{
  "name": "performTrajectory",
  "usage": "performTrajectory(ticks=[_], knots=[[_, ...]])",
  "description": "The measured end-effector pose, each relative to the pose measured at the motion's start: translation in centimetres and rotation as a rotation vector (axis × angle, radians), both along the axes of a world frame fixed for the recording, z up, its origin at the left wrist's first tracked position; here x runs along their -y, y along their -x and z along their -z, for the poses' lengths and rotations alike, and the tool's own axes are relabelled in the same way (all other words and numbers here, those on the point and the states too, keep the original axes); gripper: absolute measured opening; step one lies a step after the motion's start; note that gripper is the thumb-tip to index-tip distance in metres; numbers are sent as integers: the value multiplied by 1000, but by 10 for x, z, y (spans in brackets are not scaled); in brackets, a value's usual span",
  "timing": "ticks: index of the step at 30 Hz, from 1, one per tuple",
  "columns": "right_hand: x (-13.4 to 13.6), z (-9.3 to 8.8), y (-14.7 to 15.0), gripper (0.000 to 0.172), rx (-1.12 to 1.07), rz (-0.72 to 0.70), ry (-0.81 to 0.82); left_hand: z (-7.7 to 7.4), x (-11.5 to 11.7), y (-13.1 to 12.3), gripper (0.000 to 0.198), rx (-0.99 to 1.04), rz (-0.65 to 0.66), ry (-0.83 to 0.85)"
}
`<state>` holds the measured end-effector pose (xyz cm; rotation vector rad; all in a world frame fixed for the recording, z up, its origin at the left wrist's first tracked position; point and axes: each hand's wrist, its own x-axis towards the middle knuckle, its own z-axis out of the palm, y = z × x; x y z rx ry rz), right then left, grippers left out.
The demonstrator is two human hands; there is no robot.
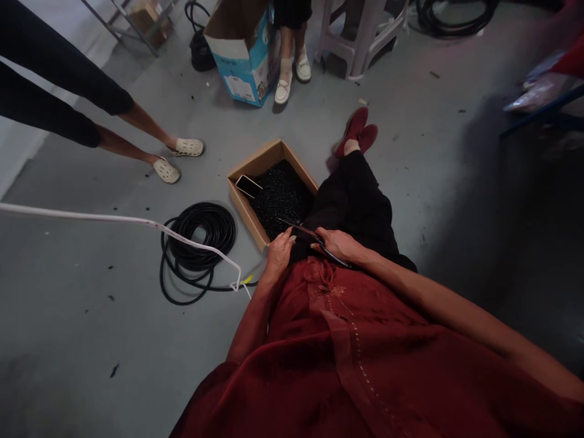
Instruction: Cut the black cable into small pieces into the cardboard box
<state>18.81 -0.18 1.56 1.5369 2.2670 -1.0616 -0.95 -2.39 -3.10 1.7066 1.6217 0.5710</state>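
I sit on the floor in a red top and black trousers. My left hand rests closed at my lap, beside the near corner of a cardboard box. My right hand grips a long dark scissor-like tool whose tip points left over the box. The box is filled with small black pieces, and a phone lies on them at the left side. What the left fingers hold, if anything, is too small to make out.
A coil of black hose lies left of the box, and a white cable crosses above it. Two other people's legs stand at the upper left and top centre. Beside them are a blue-and-white carton and a plastic stool.
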Motion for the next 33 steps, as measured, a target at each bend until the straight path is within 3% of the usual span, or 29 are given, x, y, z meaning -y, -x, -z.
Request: performTrajectory(ticks=[12, 22, 33], knots=[[-6, 20, 8, 42, 94, 4, 56, 24, -1, 5, 41, 25, -57, 120], [-7, 24, 13, 42, 115, -18, 52, 28, -4, 13, 40, 51, -10, 175], [-8, 25, 20, 43, 145, -18, 37, 48, -8, 23, 39, 101, -31, 245]])
